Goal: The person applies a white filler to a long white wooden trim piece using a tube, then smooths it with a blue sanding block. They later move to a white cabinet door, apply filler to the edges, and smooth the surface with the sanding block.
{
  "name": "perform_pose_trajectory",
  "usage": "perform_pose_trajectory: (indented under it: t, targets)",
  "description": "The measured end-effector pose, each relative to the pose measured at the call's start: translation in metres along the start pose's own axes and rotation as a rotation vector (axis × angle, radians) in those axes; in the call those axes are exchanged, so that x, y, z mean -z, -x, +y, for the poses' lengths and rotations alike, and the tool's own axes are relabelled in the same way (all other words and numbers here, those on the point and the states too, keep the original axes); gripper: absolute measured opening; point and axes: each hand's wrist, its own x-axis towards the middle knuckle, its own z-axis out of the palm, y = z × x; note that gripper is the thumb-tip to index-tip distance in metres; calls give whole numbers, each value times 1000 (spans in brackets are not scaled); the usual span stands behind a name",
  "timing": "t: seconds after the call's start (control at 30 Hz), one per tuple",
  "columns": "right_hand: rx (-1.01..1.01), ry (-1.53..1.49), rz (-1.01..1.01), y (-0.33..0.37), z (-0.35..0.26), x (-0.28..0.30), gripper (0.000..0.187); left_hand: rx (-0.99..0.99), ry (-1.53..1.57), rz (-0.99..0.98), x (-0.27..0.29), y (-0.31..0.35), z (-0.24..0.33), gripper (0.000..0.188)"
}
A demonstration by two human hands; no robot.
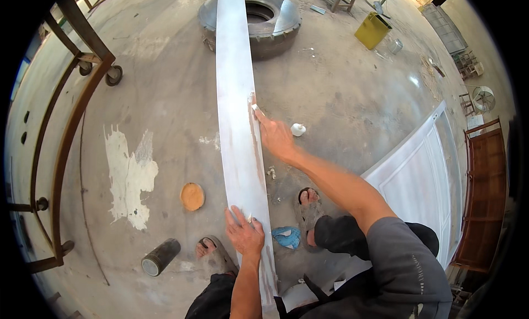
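A long white-painted board runs from between my legs up onto a large tyre. Its right edge shows bare brownish wood. My left hand lies flat on the near end of the board, fingers spread. My right hand reaches forward along the board's right edge, pinching a small whitish piece against that edge. What the piece is I cannot tell.
A round wooden disc, a dark cylinder and a white paint patch lie on the concrete to the left. A small white bottle sits right of the board, a white panelled door further right, a yellow can far back.
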Motion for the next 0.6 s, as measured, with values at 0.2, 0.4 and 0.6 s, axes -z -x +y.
perform_pose_trajectory:
  t: [0.2,0.4,0.6]
  targets:
    - [-63,-35,75,-46,17,10,41,-9,24,4,-10,0,3,82]
    - [-328,-52,-237,132,18,-10,27,2,3,13,-6,-2,-1,81]
    - [-274,-237,-677,318,7,13,22,-12,10,41,-6,-3,1,81]
